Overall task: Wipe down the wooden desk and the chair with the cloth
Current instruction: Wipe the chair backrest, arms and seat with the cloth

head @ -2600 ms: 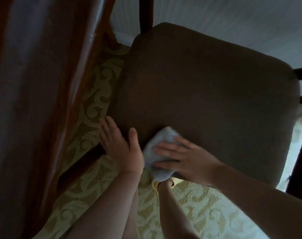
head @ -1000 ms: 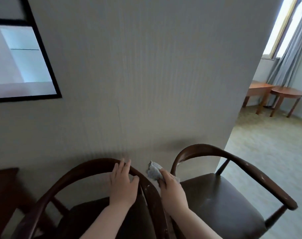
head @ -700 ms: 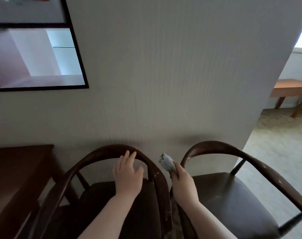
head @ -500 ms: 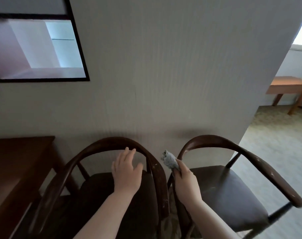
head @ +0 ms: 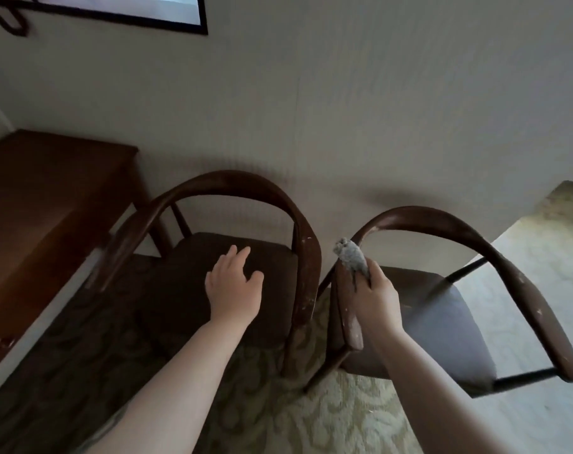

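Note:
Two dark wooden chairs with curved armrails stand side by side against the wall. My right hand [head: 375,298] grips a bunched grey cloth [head: 350,255] over the left arm of the right chair [head: 426,221]. My left hand [head: 234,286] hovers above the dark seat of the left chair [head: 232,181], fingers spread and holding nothing. The wooden desk [head: 46,194] stands at the left, next to the left chair.
A pale wall [head: 344,109] runs right behind both chairs, with a black-framed panel [head: 131,11] high on it. Patterned carpet [head: 327,417] covers the floor between and in front of the chairs. The wall ends at the right, where carpet continues.
My left hand has come off the left chair's armrail and now hovers over its seat. The view has tilted down. My right hand still grips the cloth by the right chair's arm.

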A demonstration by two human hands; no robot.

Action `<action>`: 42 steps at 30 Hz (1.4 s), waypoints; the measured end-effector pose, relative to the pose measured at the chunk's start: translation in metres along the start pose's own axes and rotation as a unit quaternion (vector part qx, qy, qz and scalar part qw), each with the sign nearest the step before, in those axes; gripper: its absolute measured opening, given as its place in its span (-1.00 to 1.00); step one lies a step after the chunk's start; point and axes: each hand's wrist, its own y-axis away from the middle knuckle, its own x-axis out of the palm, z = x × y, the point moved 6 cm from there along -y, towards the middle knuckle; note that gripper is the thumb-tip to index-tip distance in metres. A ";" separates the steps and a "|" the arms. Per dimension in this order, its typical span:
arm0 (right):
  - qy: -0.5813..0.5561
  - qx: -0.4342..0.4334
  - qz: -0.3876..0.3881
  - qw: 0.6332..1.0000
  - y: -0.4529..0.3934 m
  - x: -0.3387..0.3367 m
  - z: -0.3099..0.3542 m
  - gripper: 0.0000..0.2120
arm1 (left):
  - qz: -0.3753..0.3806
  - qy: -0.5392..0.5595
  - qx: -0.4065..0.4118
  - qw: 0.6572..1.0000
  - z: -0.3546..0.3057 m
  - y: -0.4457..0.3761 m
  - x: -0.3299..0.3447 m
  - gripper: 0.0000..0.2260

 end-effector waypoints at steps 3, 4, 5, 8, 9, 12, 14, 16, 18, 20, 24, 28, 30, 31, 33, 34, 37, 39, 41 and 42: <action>0.029 -0.026 0.044 0.998 -0.024 -0.012 -0.018 -0.69 | -0.031 0.006 -0.015 0.999 -0.011 0.000 0.024 -0.54; 0.052 -0.041 0.070 0.995 -0.032 -0.015 -0.023 -0.69 | -0.043 0.008 -0.029 0.999 -0.014 0.002 0.033 -0.54; 0.074 -0.055 0.097 0.991 -0.039 -0.018 -0.030 -0.68 | -0.054 0.012 -0.045 0.997 -0.016 0.005 0.042 -0.54; 0.152 -0.103 0.198 0.963 -0.053 -0.024 -0.050 -0.63 | -0.071 0.032 -0.102 0.992 -0.013 0.023 0.076 -0.54; 0.178 -0.115 0.229 0.950 -0.057 -0.023 -0.058 -0.62 | -0.069 0.034 -0.124 0.989 -0.009 0.032 0.088 -0.54; 0.232 -0.162 0.293 0.913 -0.065 -0.008 -0.075 -0.61 | -0.058 0.020 -0.178 0.982 0.011 0.056 0.116 -0.55; 0.262 -0.216 0.326 0.882 -0.064 0.012 -0.078 -0.59 | -0.063 0.017 -0.212 0.975 0.028 0.065 0.126 -0.56; 0.299 -0.283 0.361 0.837 -0.062 0.036 -0.084 -0.58 | -0.067 0.013 -0.241 0.968 0.044 0.065 0.135 -0.57; 0.344 -0.338 0.387 0.785 -0.062 0.058 -0.098 -0.55 | -0.060 0.009 -0.257 0.964 0.057 0.058 0.149 -0.57; 0.390 -0.362 0.395 0.749 -0.063 0.074 -0.114 -0.46 | -0.034 0.000 -0.261 0.965 0.063 0.048 0.167 -0.57; 0.455 -0.410 0.391 0.686 -0.069 0.097 -0.135 -0.19 | 0.010 -0.002 -0.270 0.963 0.064 0.030 0.210 -0.55; 0.469 -0.450 0.411 0.639 -0.071 0.116 -0.134 -0.03 | 0.022 0.020 -0.318 0.948 0.073 0.025 0.241 -0.56; 0.482 -0.469 0.436 0.598 -0.070 0.130 -0.137 -0.01 | 0.043 0.010 -0.338 0.940 0.078 0.026 0.256 -0.55; 0.490 -0.472 0.449 0.579 -0.071 0.137 -0.143 -0.05 | 0.056 0.001 -0.339 0.939 0.079 0.026 0.261 -0.53; 0.480 -0.492 0.450 0.570 -0.075 0.149 -0.152 -0.19 | 0.061 -0.001 -0.343 0.937 0.084 0.022 0.268 -0.52; 0.470 -0.504 0.448 0.569 -0.077 0.154 -0.154 -0.25 | 0.053 0.001 -0.352 0.935 0.089 0.021 0.269 -0.52; 0.457 -0.536 0.441 0.556 -0.096 0.165 -0.158 -0.36 | 0.037 -0.035 -0.334 0.941 0.095 0.012 0.280 -0.48; 0.440 -0.521 0.406 0.608 -0.117 0.164 -0.151 -0.41 | 0.044 -0.034 -0.311 0.949 0.087 0.003 0.294 -0.43; 0.417 -0.452 0.370 0.696 -0.128 0.158 -0.153 -0.42 | -0.004 -0.005 -0.320 0.947 0.076 -0.008 0.298 -0.32; 0.411 -0.423 0.362 0.722 -0.122 0.154 -0.158 -0.40 | -0.051 0.024 -0.344 0.937 0.072 -0.011 0.294 -0.30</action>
